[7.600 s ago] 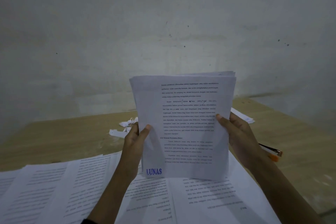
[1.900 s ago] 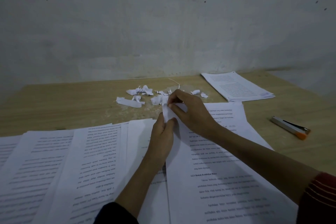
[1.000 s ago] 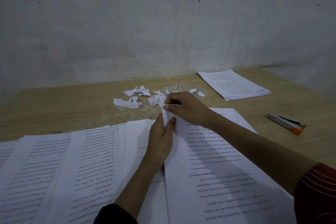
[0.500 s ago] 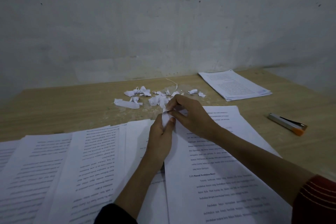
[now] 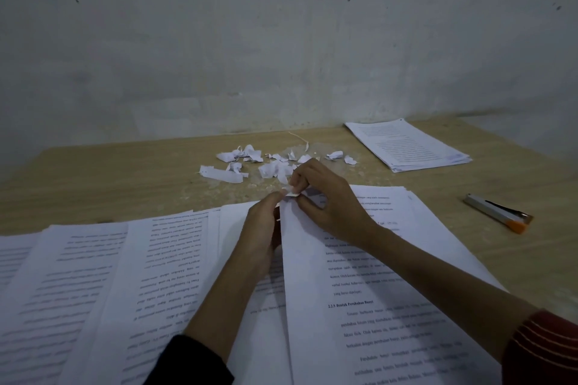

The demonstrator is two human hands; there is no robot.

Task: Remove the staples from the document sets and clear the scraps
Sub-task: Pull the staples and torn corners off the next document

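Read "2.2.5 Bentuk Perubahan Bunyi" on the document set (image 5: pixel 312 278). Pinched its far corner with left hand (image 5: pixel 262 228) and right hand (image 5: pixel 328 200). Beyond, paper scraps (image 5: pixel 250 162); rightward, orange-tipped stapler (image 5: pixel 500 217).

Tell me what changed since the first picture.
The document set, held upright in the air by both hands, came down onto the table; left hand and right hand now pinch its far corner. Scrap pile, far stack and orange-tipped tool stayed put.

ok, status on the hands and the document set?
Left hand grips the document set at its top corner. Right hand pinches a torn bit there. Scrap pile behind, orange-tipped tool off right; nothing in the way.
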